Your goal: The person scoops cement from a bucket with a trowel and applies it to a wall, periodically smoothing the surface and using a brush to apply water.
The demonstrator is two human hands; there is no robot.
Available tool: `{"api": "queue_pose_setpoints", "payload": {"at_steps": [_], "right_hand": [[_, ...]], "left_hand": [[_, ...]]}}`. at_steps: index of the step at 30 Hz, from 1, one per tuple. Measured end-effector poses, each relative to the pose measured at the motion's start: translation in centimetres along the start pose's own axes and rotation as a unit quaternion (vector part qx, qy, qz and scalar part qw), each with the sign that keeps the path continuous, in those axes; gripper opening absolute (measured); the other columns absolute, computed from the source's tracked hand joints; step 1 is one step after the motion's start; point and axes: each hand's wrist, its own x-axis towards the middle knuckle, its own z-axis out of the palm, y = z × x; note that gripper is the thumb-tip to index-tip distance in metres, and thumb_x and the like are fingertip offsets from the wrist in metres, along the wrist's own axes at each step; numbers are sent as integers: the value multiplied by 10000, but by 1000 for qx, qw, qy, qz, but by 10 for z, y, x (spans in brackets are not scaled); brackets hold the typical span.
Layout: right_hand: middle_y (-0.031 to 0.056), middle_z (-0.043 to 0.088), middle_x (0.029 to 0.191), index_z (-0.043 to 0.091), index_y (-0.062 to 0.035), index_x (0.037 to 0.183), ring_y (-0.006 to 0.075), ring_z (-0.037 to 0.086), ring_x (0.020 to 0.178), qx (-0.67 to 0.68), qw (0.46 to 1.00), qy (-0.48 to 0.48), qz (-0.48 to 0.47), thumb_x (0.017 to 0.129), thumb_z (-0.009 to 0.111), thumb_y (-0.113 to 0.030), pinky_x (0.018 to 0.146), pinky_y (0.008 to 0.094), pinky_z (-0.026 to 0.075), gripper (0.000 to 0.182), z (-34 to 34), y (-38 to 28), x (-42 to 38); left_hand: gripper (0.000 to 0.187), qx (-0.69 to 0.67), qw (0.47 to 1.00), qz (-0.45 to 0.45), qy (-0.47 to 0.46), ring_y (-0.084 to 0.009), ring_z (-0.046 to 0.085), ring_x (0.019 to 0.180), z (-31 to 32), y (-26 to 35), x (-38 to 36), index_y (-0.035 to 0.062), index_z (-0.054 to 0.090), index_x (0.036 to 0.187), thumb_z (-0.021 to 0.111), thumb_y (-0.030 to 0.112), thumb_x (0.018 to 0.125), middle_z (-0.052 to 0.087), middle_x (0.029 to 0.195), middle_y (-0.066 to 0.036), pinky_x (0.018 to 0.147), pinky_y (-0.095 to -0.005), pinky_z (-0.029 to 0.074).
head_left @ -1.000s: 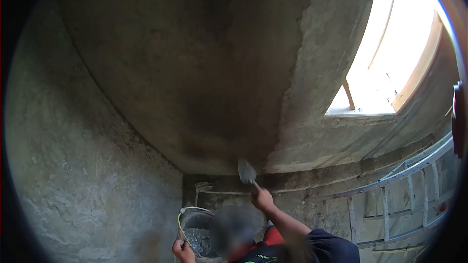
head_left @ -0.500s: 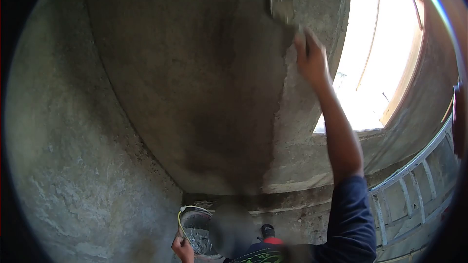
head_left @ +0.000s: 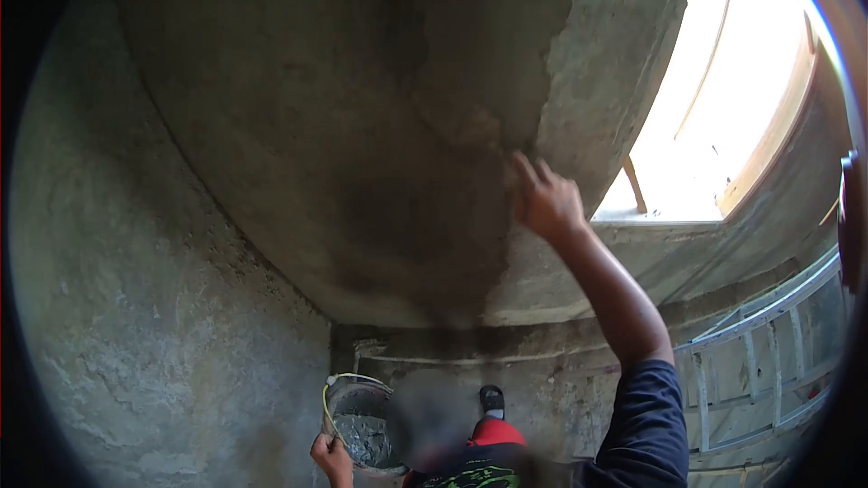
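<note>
My right hand (head_left: 551, 203) is raised at the wall, closed round the handle of a trowel (head_left: 466, 125). The trowel's blade is blurred and nearly the same colour as the damp plaster, so its outline is hard to make out. Around it, the plastered wall (head_left: 298, 126) has a darker wet area with a ragged right edge. Low in the view, my left hand (head_left: 333, 459) grips the yellow handle (head_left: 326, 402) of a bucket (head_left: 362, 383). Grey wet mortar (head_left: 363, 438) lies inside the bucket.
A bright window opening (head_left: 714, 90) with a wooden frame is at the upper right. A metal ladder (head_left: 750, 366) stands at the lower right. Another rough wall (head_left: 163, 334) meets the plastered wall on the left. My shoe (head_left: 491, 400) shows below.
My right hand has come down the wall with the trowel, from near the top to beside the window's lower corner. My left hand stays on the bucket handle. The whole view has shifted slightly.
</note>
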Motion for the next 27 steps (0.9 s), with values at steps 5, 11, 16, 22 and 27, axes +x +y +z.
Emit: {"api": "queue_pose_setpoints", "payload": {"at_steps": [5,11,16,22,27], "right_hand": [[168,648,975,464,-146,1435,338,700,736,36,999,-34,17,935,618,-313,549,461,557,550,139,-19,-101],[217,638,1165,379,-143,1530,371,693,906,20,957,-289,10,934,531,-212,729,475,566,618,214,-30,-215],[257,669,1168,474,-132,1450,377,700,985,86,862,-497,57,927,511,-222,818,489,559,532,192,-40,-266],[233,708,1006,624,-94,1196,420,683,979,222,849,-402,262,884,631,-386,829,520,552,427,114,-61,-352],[235,712,1029,661,-42,1169,417,685,983,286,798,-358,392,828,754,-389,861,469,546,495,103,-72,-410]], "left_hand": [[291,4,999,-24,-21,-148,303,590,-2,-1,1,3,336,642,598,-100,714,309,601,-38,531,-377,270],[310,-1,1000,-4,-11,-139,300,607,-5,4,2,11,307,648,588,-110,706,286,618,-33,536,-365,263],[277,-23,1000,18,7,-154,309,605,3,16,10,2,330,642,583,-101,691,311,607,-59,540,-376,284],[256,-34,997,51,47,-218,365,542,15,17,26,-39,391,635,638,-64,694,391,560,-137,530,-427,326],[234,-44,997,30,49,-271,416,529,30,32,36,-44,421,622,643,-57,693,445,565,-163,540,-439,348]]}}
